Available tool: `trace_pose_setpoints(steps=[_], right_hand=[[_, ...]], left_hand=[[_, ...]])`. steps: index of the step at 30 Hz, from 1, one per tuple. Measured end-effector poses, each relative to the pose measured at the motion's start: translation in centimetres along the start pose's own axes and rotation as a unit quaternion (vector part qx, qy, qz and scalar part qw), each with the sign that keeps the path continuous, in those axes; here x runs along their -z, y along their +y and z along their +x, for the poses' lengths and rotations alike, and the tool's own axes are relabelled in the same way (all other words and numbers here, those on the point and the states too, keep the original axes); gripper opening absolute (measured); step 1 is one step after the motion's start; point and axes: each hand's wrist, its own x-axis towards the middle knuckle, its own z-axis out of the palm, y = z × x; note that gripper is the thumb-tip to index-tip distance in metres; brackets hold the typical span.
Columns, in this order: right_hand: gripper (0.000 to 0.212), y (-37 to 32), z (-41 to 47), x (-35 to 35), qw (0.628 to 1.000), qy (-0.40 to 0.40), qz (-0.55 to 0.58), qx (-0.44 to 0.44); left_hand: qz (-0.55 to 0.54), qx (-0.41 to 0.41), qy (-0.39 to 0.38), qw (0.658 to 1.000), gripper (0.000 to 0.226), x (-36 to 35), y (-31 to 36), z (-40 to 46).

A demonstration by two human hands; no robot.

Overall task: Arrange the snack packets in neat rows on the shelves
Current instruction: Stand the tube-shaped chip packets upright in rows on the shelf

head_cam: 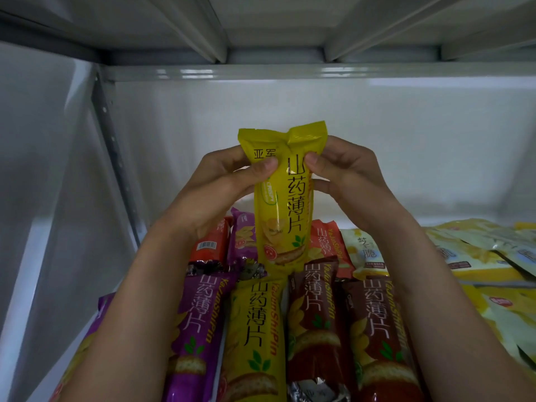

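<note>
A long yellow snack packet (282, 198) stands upright in the middle of the shelf, its lower end resting among the back row of packets. My left hand (223, 184) grips its upper left side, thumb across the front. My right hand (345, 172) pinches its upper right side near the crimped top. In front lie a purple packet (200, 329), a yellow packet (258, 338) and two brown packets (316, 329) side by side. Behind them are a red packet (210, 245), a purple one (242, 236) and an orange one (327, 242).
Pale yellow flat packets (475, 256) lie piled on the right of the shelf. The white back wall (406, 155) rises behind the rows. A perforated metal upright (116, 146) and side panel bound the left. The upper shelf's underside (275, 39) is close overhead.
</note>
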Motion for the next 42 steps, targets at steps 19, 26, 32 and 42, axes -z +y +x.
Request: trace_pose_setpoints(steps=[19,26,32,42], right_hand=[[0.037,0.1,-0.5,0.0,0.997,-0.022,-0.022,-0.077],[0.027,0.4,-0.3,-0.1,0.997,0.058,-0.02,-0.056],[0.038,0.3,-0.4,0.4,0.992,-0.033,-0.022,-0.124],[0.04,0.3,-0.4,0.3,0.989,0.017,-0.042,-0.14]], left_hand=[[0.043,0.015,0.071,0.996,0.046,-0.2,-0.6,0.2],[0.029,0.091,-0.025,0.995,0.048,-0.5,-0.5,-0.1],[0.051,0.062,0.036,0.996,0.029,-0.8,-0.7,0.2],[0.064,0.112,-0.011,0.992,0.043,-0.8,-0.9,0.0]])
